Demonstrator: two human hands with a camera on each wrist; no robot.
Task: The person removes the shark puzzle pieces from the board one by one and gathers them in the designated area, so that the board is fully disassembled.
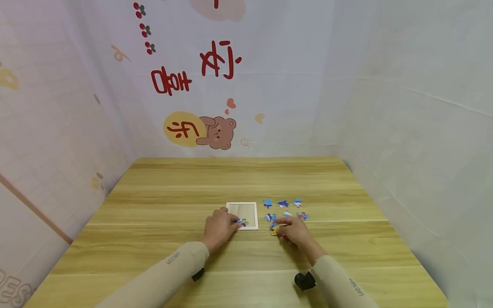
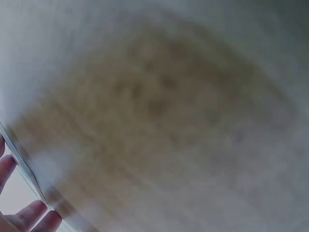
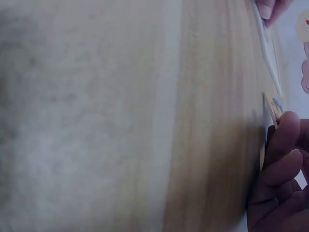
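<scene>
A square white puzzle frame (image 1: 256, 216) lies on the wooden table, with a blue and yellow puzzle piece (image 1: 243, 222) in its near part. My left hand (image 1: 221, 226) rests over the frame's left side, fingers spread, fingertips beside that piece. In the left wrist view the fingertips (image 2: 34, 212) lie along the frame's edge. To the right of the frame, my right hand (image 1: 295, 232) pinches a yellow and blue puzzle piece (image 1: 274, 231) low over the table. The right wrist view shows this piece (image 3: 275, 110) tilted at the fingertips.
Several loose puzzle pieces lie in rows right of the frame, among them a blue one (image 1: 267, 203), a dark blue one (image 1: 283, 204) and a red and blue one (image 1: 302, 216). The wooden table (image 1: 185, 179) meets printed curtains (image 1: 277, 107) at its back and sides.
</scene>
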